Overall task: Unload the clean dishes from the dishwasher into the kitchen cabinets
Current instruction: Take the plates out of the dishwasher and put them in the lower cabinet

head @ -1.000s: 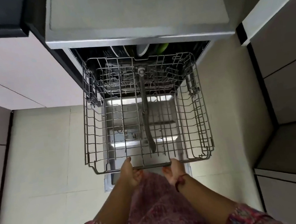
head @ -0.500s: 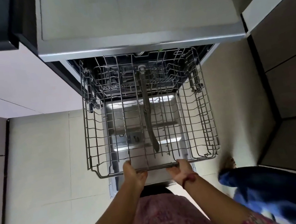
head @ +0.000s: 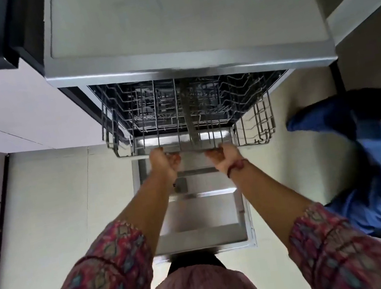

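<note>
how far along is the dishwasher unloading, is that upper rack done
The upper rack looks empty, so that part seems done. In hand: the left hand and right hand both grip its front edge, the rack mostly inside the dishwasher above the open door. Left: the lower rack is hidden, so I cannot tell what remains.

Both bare forearms are stretched forward from patterned pink sleeves. The left hand (head: pixel 164 161) and the right hand (head: pixel 223 154) are held side by side, slightly apart, fingers curled over a wire edge. A red thread band (head: pixel 236 166) is worn on the right wrist.
</note>
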Demonstrator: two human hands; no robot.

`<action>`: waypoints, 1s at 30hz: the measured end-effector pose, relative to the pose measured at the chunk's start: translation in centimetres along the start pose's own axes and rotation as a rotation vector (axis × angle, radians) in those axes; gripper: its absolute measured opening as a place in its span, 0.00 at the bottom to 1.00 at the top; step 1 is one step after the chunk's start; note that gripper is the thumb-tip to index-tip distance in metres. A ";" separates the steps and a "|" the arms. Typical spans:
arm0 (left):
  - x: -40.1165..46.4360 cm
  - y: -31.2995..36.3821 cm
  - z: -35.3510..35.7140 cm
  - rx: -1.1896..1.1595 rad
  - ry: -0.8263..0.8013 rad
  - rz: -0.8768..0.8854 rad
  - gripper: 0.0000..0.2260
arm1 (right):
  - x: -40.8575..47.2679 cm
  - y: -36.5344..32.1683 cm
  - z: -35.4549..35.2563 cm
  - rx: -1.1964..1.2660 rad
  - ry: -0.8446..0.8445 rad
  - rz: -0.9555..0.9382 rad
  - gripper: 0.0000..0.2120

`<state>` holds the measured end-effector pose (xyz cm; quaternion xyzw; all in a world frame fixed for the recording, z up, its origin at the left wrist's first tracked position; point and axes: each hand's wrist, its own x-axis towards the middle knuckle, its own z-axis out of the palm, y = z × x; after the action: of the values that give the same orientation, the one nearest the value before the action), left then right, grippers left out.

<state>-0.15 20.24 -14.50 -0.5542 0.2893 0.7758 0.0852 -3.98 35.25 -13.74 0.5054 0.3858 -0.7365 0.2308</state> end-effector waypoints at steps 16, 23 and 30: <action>5.2 6.9 8.2 -0.174 -0.037 0.104 0.20 | 6.7 -7.2 8.2 -0.003 -0.163 -0.082 0.09; 7.5 9.4 10.3 -0.106 -0.173 0.149 0.22 | 9.3 -9.4 11.4 -0.027 -0.246 -0.171 0.10; 11.0 7.4 5.9 0.084 -0.242 0.284 0.19 | 15.3 -7.0 5.0 -0.469 -0.383 -0.214 0.16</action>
<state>-12.36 15.36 -20.58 -0.4063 0.3844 0.8283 0.0319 -17.82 36.14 -24.58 0.2472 0.5455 -0.7293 0.3308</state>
